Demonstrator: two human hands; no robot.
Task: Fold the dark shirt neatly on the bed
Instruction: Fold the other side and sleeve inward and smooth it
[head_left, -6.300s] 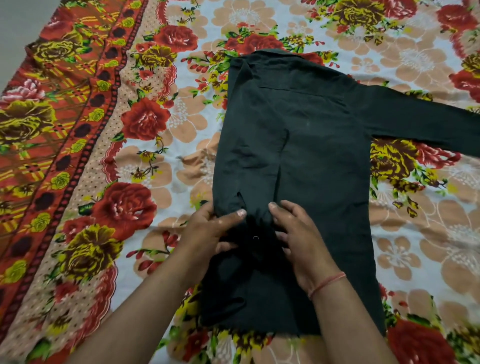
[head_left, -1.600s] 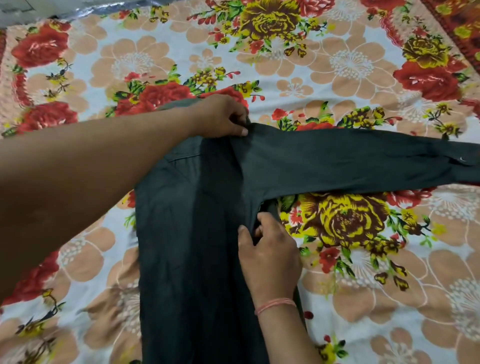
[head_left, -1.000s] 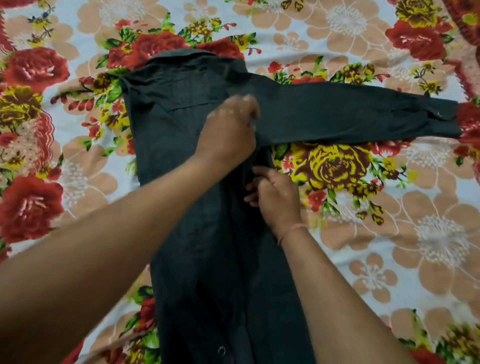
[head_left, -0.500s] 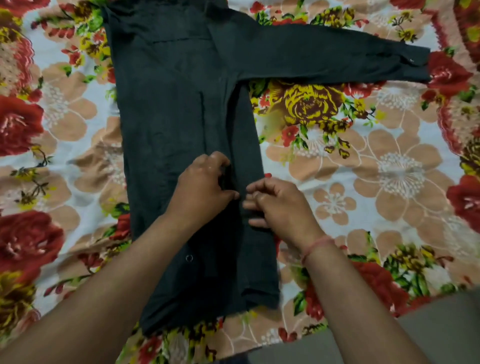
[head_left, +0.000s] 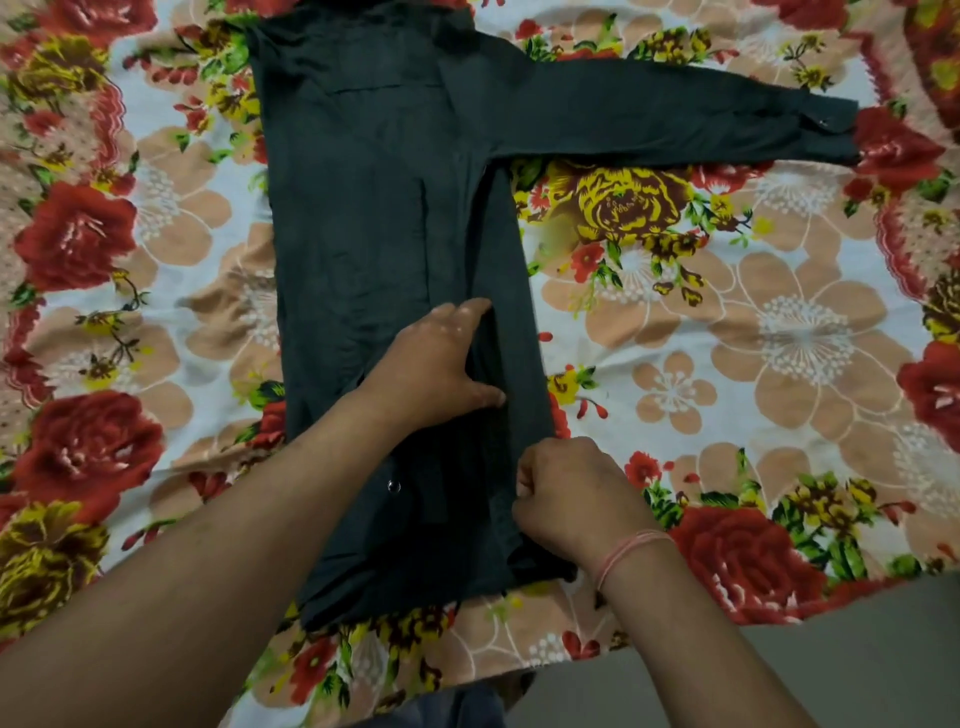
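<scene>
The dark shirt (head_left: 363, 218) lies flat on the bed (head_left: 727, 374), its body running from the far side down toward the near edge. Its hem stops just short of where the flowered sheet (head_left: 156, 322) ends. One sleeve (head_left: 649, 119) stretches straight out to the right, its cuff (head_left: 826, 127) well apart from the body, with bare sheet below it.

The left hand (head_left: 436, 364) rests on the middle of the shirt, fingers nearly straight and thumb spread, pressing the cloth along a lengthwise fold. The right hand (head_left: 566, 493) is curled tight on the shirt's right side edge near the hem, pinching the cloth; a reddish thread (head_left: 631, 553) circles its wrist.

Wide stretches of sheet lie on both sides of the shirt, with more room on the right. At the lower right the sheet gives way to grey floor (head_left: 841, 660), close by the right forearm. A small snap button (head_left: 393, 486) shows on the shirt between the two arms.
</scene>
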